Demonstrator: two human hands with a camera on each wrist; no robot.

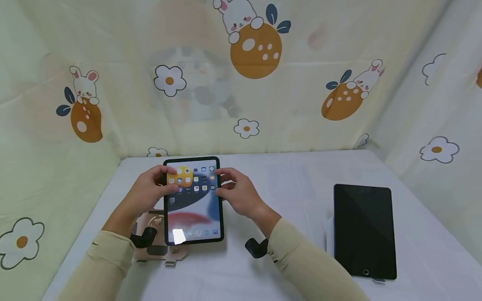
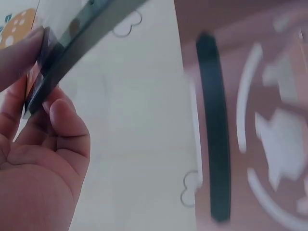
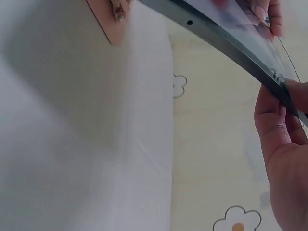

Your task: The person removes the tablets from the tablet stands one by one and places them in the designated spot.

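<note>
A tablet (image 1: pixel 193 209) with its screen lit and rows of app icons is held upright between both hands. My left hand (image 1: pixel 152 184) grips its left edge near the top, thumb on the front and fingers behind, as the left wrist view shows of the left hand (image 2: pixel 43 139). On the opposite edge, my right hand (image 1: pixel 237 190) pinches the tablet at about the same height. Partly hidden behind the tablet's lower left is a rose-gold stand (image 1: pixel 177 253) with dark pads. Its plate (image 2: pixel 240 120) with a dark strip looms close in the left wrist view.
A second tablet (image 1: pixel 364 230), black-screened with a round home button, leans on a white support (image 1: pixel 330 234) at the right of the table. The table has a white cloth (image 1: pixel 286 175). Patterned curtains (image 1: pixel 301 104) with rabbits and flowers stand behind and at both sides.
</note>
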